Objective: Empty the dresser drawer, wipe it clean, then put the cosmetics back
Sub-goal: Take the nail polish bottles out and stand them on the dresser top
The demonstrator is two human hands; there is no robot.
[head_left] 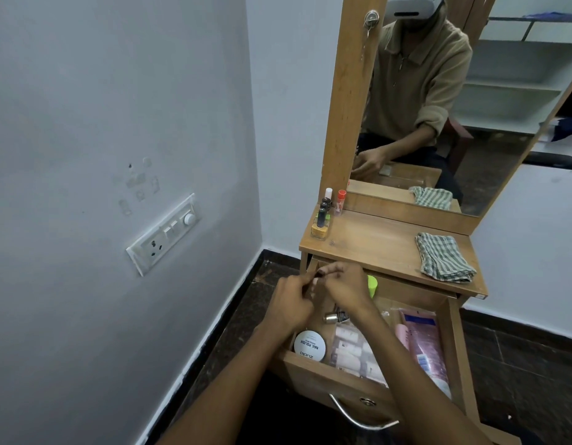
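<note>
both hands up over the back left corner of the open drawer (368,385). left hand (291,305) with fingers curled, right hand (345,285) likewise, fingertips of both meeting on one small pale item (316,282), too hidden to name. in the drawer: round white nail polish remover tub (309,345) at the front left, small metal-capped bottle (333,317) lying behind it, clear packet of pale pads (353,353) in the middle, pink tube (427,345) along the right side, green cap (372,285) at the back. on the bench (381,242): nail polish bottles (323,216) and orange-capped stick (341,202) standing at the back left corner, folded checked cloth (443,261) lying at the right. mirror (454,91) upright behind.
</note>
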